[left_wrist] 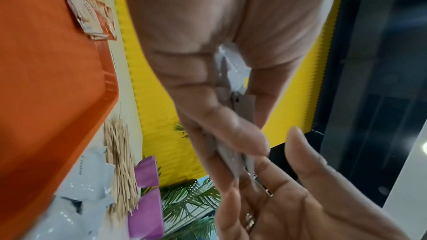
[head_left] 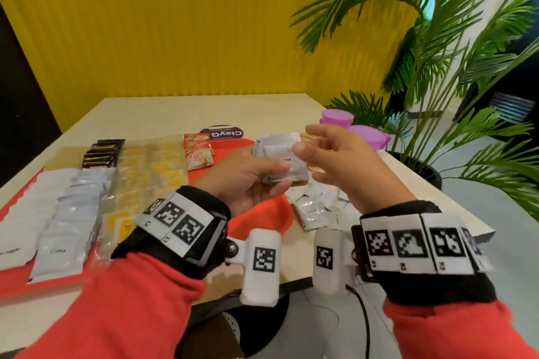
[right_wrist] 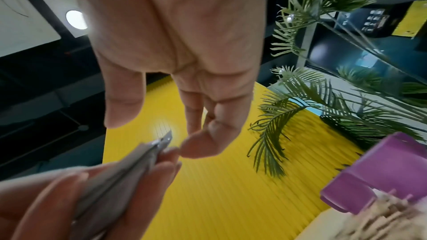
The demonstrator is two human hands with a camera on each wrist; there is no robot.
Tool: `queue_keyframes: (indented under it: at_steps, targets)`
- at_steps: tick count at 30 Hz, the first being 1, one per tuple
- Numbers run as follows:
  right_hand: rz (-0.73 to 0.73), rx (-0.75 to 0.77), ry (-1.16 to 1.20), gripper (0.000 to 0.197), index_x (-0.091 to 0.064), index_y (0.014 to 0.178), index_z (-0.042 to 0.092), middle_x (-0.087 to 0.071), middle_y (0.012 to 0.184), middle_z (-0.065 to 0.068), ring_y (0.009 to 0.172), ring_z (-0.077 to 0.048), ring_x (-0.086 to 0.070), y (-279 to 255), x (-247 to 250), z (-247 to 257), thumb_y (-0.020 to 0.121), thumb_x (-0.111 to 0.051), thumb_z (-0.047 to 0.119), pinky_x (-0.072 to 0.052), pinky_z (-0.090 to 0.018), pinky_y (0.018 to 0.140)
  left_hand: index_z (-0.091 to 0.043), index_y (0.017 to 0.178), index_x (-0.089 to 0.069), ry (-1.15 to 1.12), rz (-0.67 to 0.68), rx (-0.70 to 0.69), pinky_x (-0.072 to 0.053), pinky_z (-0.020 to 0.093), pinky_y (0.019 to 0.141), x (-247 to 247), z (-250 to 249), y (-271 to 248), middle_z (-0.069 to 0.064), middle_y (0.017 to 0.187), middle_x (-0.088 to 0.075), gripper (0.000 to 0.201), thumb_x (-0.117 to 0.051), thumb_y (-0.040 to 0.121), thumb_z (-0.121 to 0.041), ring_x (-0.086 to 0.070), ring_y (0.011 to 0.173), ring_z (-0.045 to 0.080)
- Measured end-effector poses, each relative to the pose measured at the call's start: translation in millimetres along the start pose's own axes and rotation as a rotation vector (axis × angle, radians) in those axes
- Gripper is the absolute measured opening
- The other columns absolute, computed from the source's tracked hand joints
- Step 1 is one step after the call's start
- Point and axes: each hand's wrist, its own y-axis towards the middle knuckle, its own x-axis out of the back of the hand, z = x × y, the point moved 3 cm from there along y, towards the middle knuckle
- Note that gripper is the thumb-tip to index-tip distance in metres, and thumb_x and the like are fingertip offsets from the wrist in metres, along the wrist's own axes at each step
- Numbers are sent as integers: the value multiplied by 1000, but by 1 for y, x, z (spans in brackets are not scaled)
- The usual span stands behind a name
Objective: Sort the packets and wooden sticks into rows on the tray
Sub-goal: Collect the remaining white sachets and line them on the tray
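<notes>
Camera positions
Head view looks down across table (head_left: 163, 114); both wrist views sit close behind palms, sharing held packets (left_wrist: 233, 160).

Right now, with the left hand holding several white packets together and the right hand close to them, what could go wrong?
1. The left hand grips the stack of white packets only at one end; some could slide out, perhaps onto the sorted rows on the orange tray.
2. The right hand is open beside the stack; it may pull off more than one packet.
3. The loose white packets and wooden sticks lie off the tray, near the purple containers, easy to scatter.
</notes>
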Motion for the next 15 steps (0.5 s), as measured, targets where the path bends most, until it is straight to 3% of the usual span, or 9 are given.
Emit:
queue_keyframes:
  at_steps: [3, 5, 7, 10, 12, 15]
  targets:
    - [-42, 71, -42, 43, -66, 103, 15, -66, 96, -15, 86, -27, -64, -6, -12, -7, 64, -80, 29, -54, -41, 76, 0, 122, -56, 62, 2, -9, -50, 13, 47, -1, 6, -7, 20, 91, -61, 38, -48, 86, 12, -60, 69, 16]
    - [-75, 117, -47, 26, -69, 94, 15, -68, 84, -12, 76, -23, -62, -12, -14, -8, 69, -78, 16, -54, -41, 75, -5, 112, -61, 101, 20, -7, -51, 14, 50, -1, 8, -12, 12, 83, -65, 34, -49, 85, 12, -61, 67, 13]
    - [-83, 124, -29, 18, -70, 92, 16, -62, 71, -6, 66, -15, -55, -16, -12, -14, 75, -74, 12, -48, -34, 63, -9, 105, -62, 100, 34, -9, -51, 15, 50, 0, 8, -17, 4, 71, -68, 30, -48, 86, 9, -63, 58, 9]
    - [-106, 111, 62, 9, -67, 84, 11, -55, 69, -10, 64, -19, -51, -20, -12, -22, 76, -72, 13, -43, -33, 59, -3, 111, -57, 22, 48, 36, -49, 16, 45, 2, 9, -22, 4, 59, -64, 26, -44, 89, 4, -59, 47, 10]
    - [-149, 80, 88, 12, -62, 79, 4, -48, 59, -1, 59, -16, -46, -21, -12, -28, 77, -72, 11, -39, -29, 56, 0, 115, -56, 41, 33, 44, -49, 16, 46, 4, 11, -22, 8, 67, -67, 29, -45, 88, 5, -62, 50, 12]
    - [-189, 57, 124, 16, -60, 72, 16, -43, 45, 16, 55, -11, -43, -22, -13, -31, 78, -70, 6, -37, -26, 54, -6, 106, -61, 86, -1, 42, -52, 17, 52, 4, 14, -24, 9, 78, -69, 25, -51, 86, 7, -65, 60, 13]
